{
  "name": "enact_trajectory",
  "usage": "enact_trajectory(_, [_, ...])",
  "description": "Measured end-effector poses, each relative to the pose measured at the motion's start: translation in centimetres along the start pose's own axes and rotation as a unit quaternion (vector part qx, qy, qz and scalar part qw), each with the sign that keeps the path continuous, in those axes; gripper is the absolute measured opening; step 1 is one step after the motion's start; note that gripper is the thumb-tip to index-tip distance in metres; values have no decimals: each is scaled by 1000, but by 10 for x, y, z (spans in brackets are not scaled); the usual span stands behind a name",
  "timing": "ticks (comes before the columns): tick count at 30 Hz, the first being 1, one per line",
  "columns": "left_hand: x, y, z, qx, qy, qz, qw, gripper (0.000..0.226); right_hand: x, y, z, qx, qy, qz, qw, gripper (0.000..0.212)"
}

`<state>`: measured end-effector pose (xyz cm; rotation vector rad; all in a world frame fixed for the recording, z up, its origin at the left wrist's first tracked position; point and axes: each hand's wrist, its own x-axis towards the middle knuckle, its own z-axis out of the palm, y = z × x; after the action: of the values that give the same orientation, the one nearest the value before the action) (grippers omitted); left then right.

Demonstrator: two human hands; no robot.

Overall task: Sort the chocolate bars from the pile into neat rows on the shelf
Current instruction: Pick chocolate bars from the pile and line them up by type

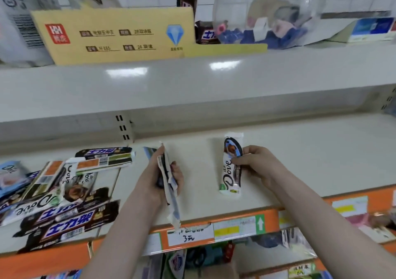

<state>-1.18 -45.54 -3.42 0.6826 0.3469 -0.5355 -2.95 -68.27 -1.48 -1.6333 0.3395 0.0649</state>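
Head view, left to right: the pile of chocolate bars (57,195) sprawls on the shelf (300,156); the left hand (165,180) grips a bar (169,184) edge-on; the right hand (255,163) pinches a white Dove bar (230,171) lying flat mid-shelf. Released crooked, it could start a skewed row; the overhanging pile may slide off.

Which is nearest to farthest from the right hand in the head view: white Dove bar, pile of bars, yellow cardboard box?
1. white Dove bar: pinched by the right hand, mid-shelf.
2. pile of bars: on the same shelf, far left.
3. yellow cardboard box: on the upper shelf, left.
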Motion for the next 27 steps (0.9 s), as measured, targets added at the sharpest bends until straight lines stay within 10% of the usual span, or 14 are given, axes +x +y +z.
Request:
enact_trajectory(16, [20,-10,7,119,167,243,948,57,29,18,-7,-165,-79,-72,981,59])
enact_trajectory(21, [17,-10,10,97,194,236,947,38,37,10,-20,-459,-127,-232,848,46])
enact_trajectory(27, [6,1,-1,43,202,159,965,51,63,-2,-30,-456,-343,-290,769,50])
